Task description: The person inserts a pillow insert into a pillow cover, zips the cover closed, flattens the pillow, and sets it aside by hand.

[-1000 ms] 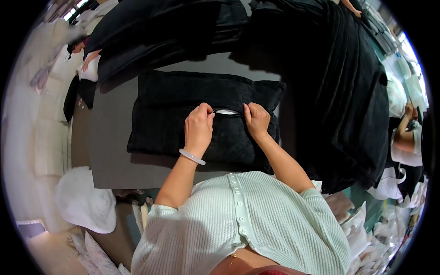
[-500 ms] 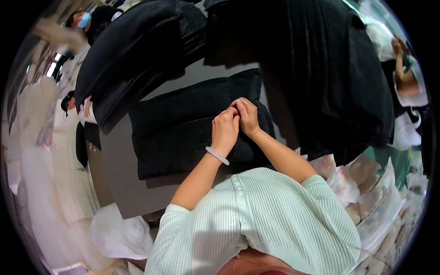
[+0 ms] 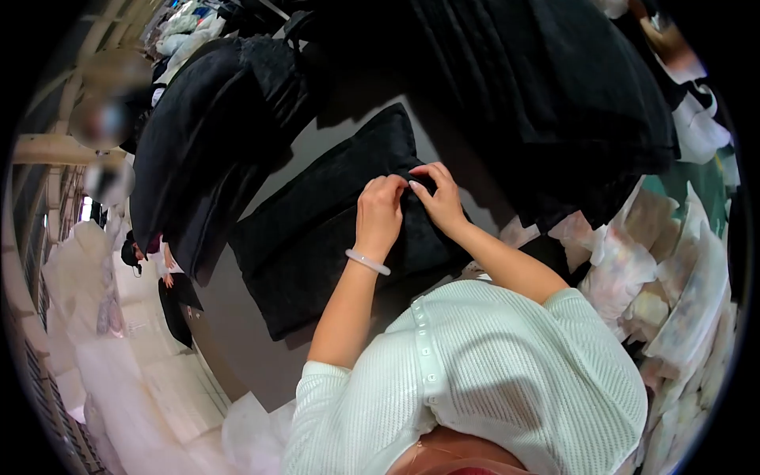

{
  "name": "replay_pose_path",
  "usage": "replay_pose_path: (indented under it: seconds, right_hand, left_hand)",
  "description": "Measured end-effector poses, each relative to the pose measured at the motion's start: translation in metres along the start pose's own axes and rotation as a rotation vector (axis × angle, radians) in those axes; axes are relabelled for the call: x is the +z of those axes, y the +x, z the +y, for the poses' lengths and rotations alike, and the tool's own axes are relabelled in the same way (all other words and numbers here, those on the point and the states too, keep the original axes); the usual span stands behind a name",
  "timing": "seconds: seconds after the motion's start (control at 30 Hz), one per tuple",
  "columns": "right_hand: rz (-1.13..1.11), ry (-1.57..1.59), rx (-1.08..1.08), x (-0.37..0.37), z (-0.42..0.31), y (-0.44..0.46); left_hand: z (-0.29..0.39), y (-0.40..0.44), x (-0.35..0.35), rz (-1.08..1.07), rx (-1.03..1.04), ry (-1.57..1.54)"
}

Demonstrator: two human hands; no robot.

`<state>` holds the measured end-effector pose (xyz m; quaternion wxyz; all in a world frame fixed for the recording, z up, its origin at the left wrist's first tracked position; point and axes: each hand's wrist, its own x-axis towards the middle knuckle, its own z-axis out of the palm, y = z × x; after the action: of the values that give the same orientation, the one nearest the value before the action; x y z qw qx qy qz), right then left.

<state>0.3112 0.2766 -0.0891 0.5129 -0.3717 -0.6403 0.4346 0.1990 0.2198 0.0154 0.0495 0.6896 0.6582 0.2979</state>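
Observation:
A black pillow [image 3: 317, 229] lies at a slant on the grey table, with a seam running along its length. My left hand [image 3: 381, 214], with a pale bangle [image 3: 368, 262] at its wrist, pinches the black fabric near the right end of the seam. Right beside it, my right hand [image 3: 438, 198] has thumb and index finger at the same spot, its fingers bent over the fabric. The fingertips of both hands nearly touch. No white filling shows at the seam.
Black fabric is heaped on the grey table [image 3: 257, 360] at the left [image 3: 190, 150] and at the right [image 3: 554, 103]. White bags [image 3: 625, 269] lie at the lower right. A person [image 3: 162, 261] stands beyond the table at the left.
The white filling seen in the opening is out of sight. My hands have come together at the seam's right end. The view has turned, and the pillow appears more slanted.

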Motion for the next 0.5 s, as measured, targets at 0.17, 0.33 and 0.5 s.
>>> replay_pose_path:
  seconds: [0.17, 0.33, 0.5]
  right_hand:
    - [-0.072, -0.008, -0.119, -0.013, 0.002, 0.014]
    - [-0.221, -0.257, -0.396, -0.021, 0.006, 0.034]
    - [-0.13, -0.095, -0.193, -0.007, 0.008, 0.029]
  left_hand:
    - [-0.013, 0.004, 0.0, -0.014, -0.126, -0.093]
    - [-0.015, 0.014, -0.019, -0.181, -0.196, -0.21]
    - [-0.018, 0.023, -0.013, -0.077, 0.03, 0.051]
